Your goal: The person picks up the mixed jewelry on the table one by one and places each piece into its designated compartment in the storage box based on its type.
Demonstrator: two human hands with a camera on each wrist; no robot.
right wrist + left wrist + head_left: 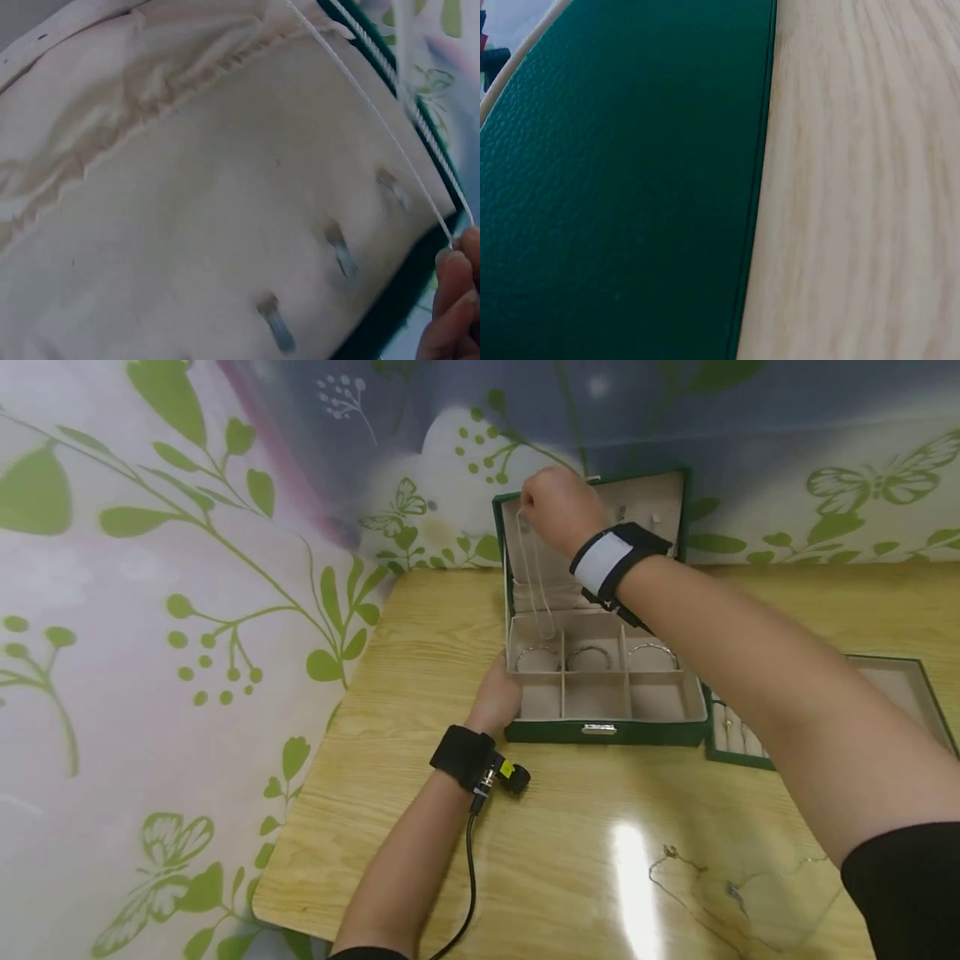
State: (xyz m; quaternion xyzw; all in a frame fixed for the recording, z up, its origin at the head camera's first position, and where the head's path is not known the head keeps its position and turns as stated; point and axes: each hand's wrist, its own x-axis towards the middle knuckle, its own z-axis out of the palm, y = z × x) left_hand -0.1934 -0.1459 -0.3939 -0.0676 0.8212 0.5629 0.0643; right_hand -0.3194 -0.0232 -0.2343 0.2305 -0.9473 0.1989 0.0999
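While your right hand (pixel 558 508) pinches a silver chain necklace (pixel 431 139), it dangles over the jewellery box (pixel 551 733) near the worktop's (pixel 420 647) back edge, likely light and tangle-prone, best held up top. Your left hand (pixel 497 697) touches the box, finger curl hidden.

A pale wall (pixel 135 643) printed with green leaves, berry sprigs and butterflies (pixel 873 483) shades into blue-grey at the back; against it stands a light, wood-grained table (pixel 405 693), its near surface catching a bright streak of reflected light (pixel 636 889)
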